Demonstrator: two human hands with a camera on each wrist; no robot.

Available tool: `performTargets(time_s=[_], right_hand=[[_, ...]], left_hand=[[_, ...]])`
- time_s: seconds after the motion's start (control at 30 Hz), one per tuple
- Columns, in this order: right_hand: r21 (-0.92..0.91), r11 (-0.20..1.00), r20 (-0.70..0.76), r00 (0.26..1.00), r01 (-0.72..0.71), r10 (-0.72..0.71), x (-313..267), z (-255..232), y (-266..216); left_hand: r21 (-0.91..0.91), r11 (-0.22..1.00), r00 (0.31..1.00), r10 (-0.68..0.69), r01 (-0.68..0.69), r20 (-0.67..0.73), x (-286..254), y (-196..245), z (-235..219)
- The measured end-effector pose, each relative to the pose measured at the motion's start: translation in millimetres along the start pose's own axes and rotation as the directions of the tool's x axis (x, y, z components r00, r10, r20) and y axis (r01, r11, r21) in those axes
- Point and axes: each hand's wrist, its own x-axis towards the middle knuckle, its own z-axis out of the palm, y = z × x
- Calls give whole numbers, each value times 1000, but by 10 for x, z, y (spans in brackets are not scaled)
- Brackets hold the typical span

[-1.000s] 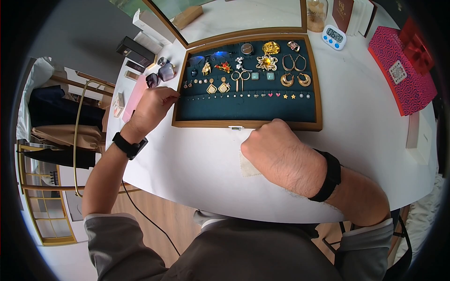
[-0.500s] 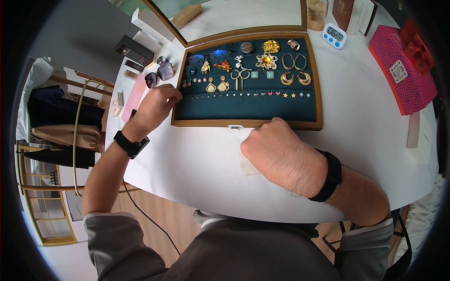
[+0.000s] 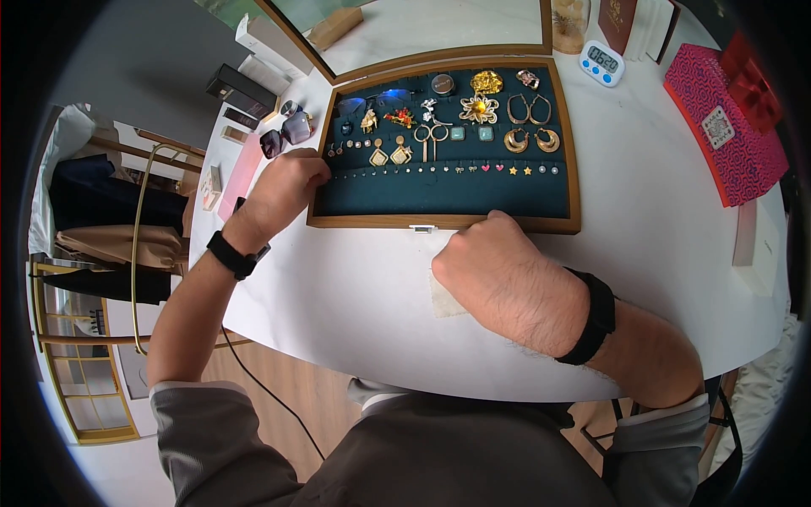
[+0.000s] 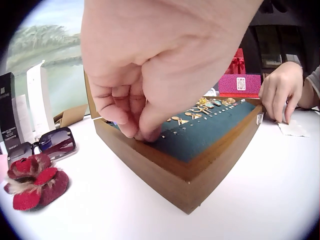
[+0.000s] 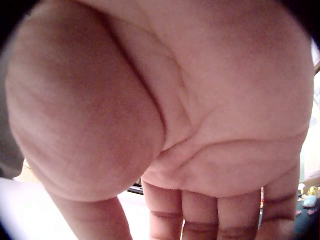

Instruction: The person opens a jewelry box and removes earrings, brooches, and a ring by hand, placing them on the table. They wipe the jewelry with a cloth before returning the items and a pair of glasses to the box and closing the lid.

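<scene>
A wooden display case (image 3: 380,223) stands with its glass lid raised, its dark green lining (image 3: 439,203) set with rows of earrings, brooches and other jewellery. At its left wall is my left hand (image 3: 285,184). In the left wrist view, thumb and fingertips (image 4: 134,131) meet low beside the wall, near the end of the tiny stud earrings; I cannot tell what lies between them. My right hand (image 3: 498,266) rests in front of the case, fingers pointing down beside a small cream cloth (image 3: 446,300). In the right wrist view its fingers (image 5: 200,212) hang loosely downward.
Left of the case lie sunglasses (image 3: 287,135), several boxes and a red fabric flower (image 4: 37,182). A digital timer (image 3: 601,64) stands at the back right. Farther right are a patterned pink box (image 3: 716,127) and a white box (image 3: 756,249).
My left hand has shifted slightly right, its fingers now farther over the case's left wall. The right hand stays in place by the cloth.
</scene>
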Motion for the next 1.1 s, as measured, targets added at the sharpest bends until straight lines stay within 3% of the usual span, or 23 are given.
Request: performTargets(time_s=[0.23, 0.4, 0.5, 1.1], right_hand=[[-3, 1000, -3, 1000, 0, 0, 5, 10, 0], [-10, 1000, 15, 1000, -1, 1, 10, 4, -1], [-3, 1000, -2, 1000, 3, -3, 10, 35, 9], [-7, 1000, 33, 999, -1, 1, 19, 11, 5]], left_hand=[[24, 1000, 1000, -5, 5, -4, 25, -15, 18], [-47, 993, 992, -105, 108, 75, 62, 15, -59], [-14, 990, 989, -141, 142, 50, 48, -56, -81], [2, 997, 996, -73, 73, 53, 47, -99, -4]])
